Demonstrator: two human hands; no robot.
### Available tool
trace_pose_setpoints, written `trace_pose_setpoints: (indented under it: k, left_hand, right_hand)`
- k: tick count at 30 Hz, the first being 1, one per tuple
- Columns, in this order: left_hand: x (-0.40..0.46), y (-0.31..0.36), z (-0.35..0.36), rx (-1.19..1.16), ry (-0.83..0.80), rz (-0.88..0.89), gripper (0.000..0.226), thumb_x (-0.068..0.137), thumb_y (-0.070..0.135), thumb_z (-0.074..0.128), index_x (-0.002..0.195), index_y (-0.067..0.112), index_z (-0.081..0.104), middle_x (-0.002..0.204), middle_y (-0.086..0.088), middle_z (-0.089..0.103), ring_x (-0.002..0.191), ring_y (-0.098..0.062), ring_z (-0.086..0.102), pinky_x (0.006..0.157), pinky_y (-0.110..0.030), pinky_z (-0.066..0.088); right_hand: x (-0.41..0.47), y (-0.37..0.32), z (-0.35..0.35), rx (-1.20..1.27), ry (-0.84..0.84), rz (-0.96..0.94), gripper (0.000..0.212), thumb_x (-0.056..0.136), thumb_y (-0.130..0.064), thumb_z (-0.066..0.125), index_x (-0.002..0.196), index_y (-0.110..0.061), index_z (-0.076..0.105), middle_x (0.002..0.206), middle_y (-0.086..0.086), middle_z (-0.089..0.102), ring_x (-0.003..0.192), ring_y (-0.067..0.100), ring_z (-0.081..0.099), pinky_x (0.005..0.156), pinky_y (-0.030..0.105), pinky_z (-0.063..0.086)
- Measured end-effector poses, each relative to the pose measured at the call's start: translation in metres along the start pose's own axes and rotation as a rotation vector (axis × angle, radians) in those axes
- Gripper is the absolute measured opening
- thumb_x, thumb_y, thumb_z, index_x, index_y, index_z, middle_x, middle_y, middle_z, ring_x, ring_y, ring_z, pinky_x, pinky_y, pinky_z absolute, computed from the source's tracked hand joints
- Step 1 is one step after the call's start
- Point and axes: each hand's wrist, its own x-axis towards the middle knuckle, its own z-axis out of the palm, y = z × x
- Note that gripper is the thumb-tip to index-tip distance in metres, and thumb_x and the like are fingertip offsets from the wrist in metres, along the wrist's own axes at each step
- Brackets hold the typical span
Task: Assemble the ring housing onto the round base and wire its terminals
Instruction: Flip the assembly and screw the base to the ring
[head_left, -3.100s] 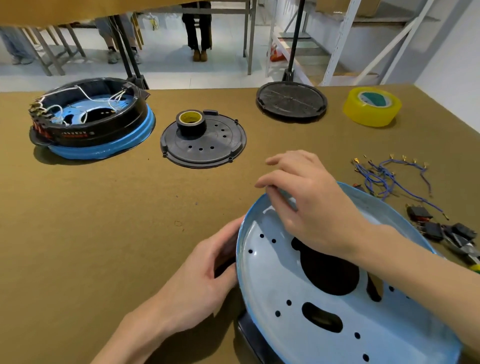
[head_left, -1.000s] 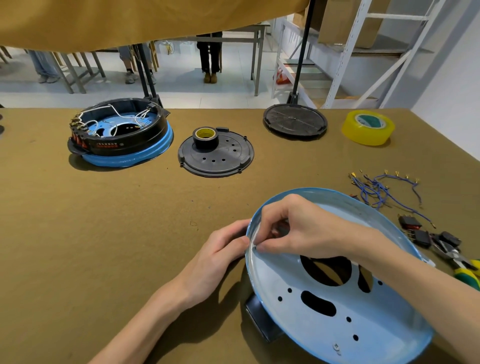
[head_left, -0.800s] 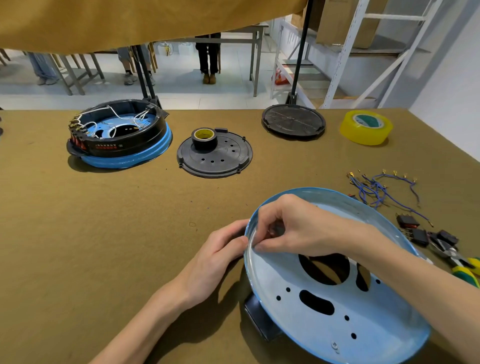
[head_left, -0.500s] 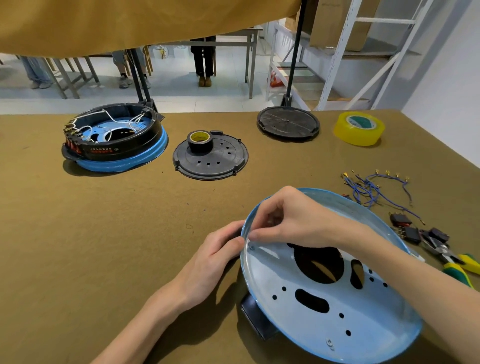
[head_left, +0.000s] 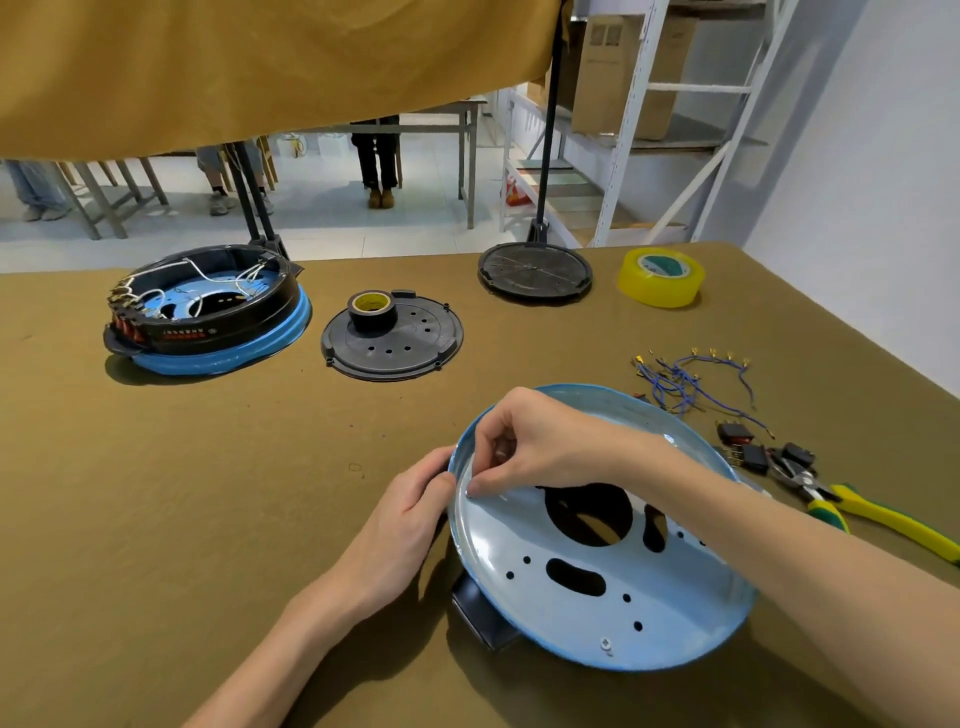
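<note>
From the head camera we see the blue round base (head_left: 597, 587) tilted near the front of the brown table (head_left: 208, 493), its left rim raised over a black part (head_left: 480, 610) under it that we can only partly see. Our left hand (head_left: 405, 519) grips the base's left rim, fingers curled round the edge. Our right hand (head_left: 524, 447) reaches in from the right, fingertips pinched together on something small and pale at the inner wall by that rim; we cannot tell what it is. At the far left sits a finished unit (head_left: 208, 312), a black ring wired with white leads on a blue base; red writing runs along the ring's side, too small for us to read. Beside it lies a black disc (head_left: 410, 343) carrying a roll of black tape (head_left: 371, 309). Farther back are another black disc (head_left: 535, 273) and a yellow tape roll (head_left: 661, 278), its core label green. To the right lie blue wires (head_left: 691, 379), small black switches (head_left: 743, 447) and yellow-handled pliers (head_left: 852, 506).
</note>
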Motion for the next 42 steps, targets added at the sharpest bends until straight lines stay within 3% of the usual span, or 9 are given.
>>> trace_pose_setpoints:
  k: [3,7,10,14,24,30,34,39,42]
  left_hand:
    - [-0.004,0.002,0.009,0.027,0.065,-0.024,0.037,0.105,0.041,0.036,0.122,0.03,0.067,0.109,0.006,0.075,0.102,-0.012,0.07,0.085,-0.027,0.055]
    - [-0.002,0.004,0.016,0.064,0.138,-0.132,0.023,0.109,0.027,0.047,0.11,0.027,0.07,0.096,0.019,0.076,0.089,0.001,0.071,0.066,-0.01,0.051]
    - [0.0,0.008,0.015,0.065,0.156,-0.219,0.022,0.107,0.023,0.051,0.108,0.022,0.073,0.094,0.007,0.079,0.09,-0.009,0.074,0.061,-0.01,0.052]
    - [0.002,0.014,0.018,0.066,0.203,-0.326,0.019,0.103,0.019,0.055,0.099,0.017,0.073,0.091,0.002,0.077,0.09,-0.014,0.072,0.055,-0.012,0.05]
    - [0.003,0.023,0.026,0.082,0.241,-0.411,0.017,0.099,0.015,0.055,0.091,0.01,0.069,0.09,-0.005,0.074,0.085,-0.019,0.069,0.068,-0.029,0.052]
    - [0.004,0.027,0.025,0.085,0.192,-0.404,0.014,0.1,0.015,0.054,0.1,0.023,0.064,0.103,-0.003,0.071,0.099,-0.02,0.068,0.077,-0.033,0.058]
    - [0.005,0.029,0.023,0.069,0.184,-0.391,0.02,0.099,0.014,0.056,0.093,0.032,0.063,0.1,0.002,0.071,0.094,-0.015,0.068,0.07,-0.028,0.057]
    - [0.001,0.023,0.019,0.036,0.161,-0.281,0.03,0.106,0.028,0.045,0.101,0.021,0.073,0.092,0.003,0.077,0.09,-0.014,0.071,0.072,-0.025,0.052]
    - [-0.004,0.014,0.015,0.015,0.165,-0.21,0.043,0.111,0.031,0.034,0.11,0.023,0.076,0.1,0.006,0.078,0.1,-0.014,0.071,0.087,-0.031,0.054]
  right_hand:
    - [-0.018,-0.007,0.004,0.028,0.163,-0.015,0.014,0.087,-0.022,0.081,0.077,-0.013,0.076,0.069,-0.002,0.072,0.06,0.005,0.057,0.058,0.023,0.046]
    - [-0.073,-0.001,-0.017,-0.074,0.647,-0.001,0.016,0.09,-0.023,0.077,0.075,-0.018,0.074,0.067,-0.007,0.068,0.061,0.005,0.058,0.059,0.022,0.046]
    - [-0.126,0.022,-0.043,-0.377,0.937,0.274,0.014,0.093,-0.025,0.07,0.08,-0.021,0.068,0.072,-0.009,0.064,0.069,0.012,0.059,0.059,0.028,0.043]
    - [-0.176,0.06,-0.045,-0.653,0.838,0.721,0.015,0.101,-0.031,0.056,0.102,-0.017,0.063,0.098,0.004,0.061,0.084,0.022,0.058,0.065,0.034,0.046]
    - [-0.18,0.073,-0.026,-0.826,0.57,0.724,0.038,0.098,-0.047,0.06,0.122,-0.018,0.061,0.12,0.009,0.061,0.111,0.029,0.055,0.092,0.039,0.047]
    - [-0.188,0.054,-0.03,-0.391,1.014,0.495,0.024,0.105,-0.03,0.055,0.119,-0.011,0.05,0.09,0.004,0.066,0.073,0.022,0.064,0.062,0.041,0.052]
    - [-0.178,0.008,-0.043,-0.11,1.316,0.145,0.016,0.106,-0.03,0.053,0.111,-0.018,0.045,0.086,0.005,0.068,0.074,0.026,0.068,0.057,0.042,0.053]
    - [-0.13,-0.048,-0.044,0.108,1.225,-0.147,0.01,0.107,-0.029,0.052,0.1,-0.023,0.049,0.075,-0.007,0.067,0.06,0.012,0.064,0.053,0.027,0.052]
    - [-0.092,-0.062,-0.03,0.086,1.058,-0.19,0.012,0.108,-0.028,0.049,0.103,-0.018,0.05,0.072,-0.007,0.058,0.059,0.018,0.054,0.052,0.038,0.048]
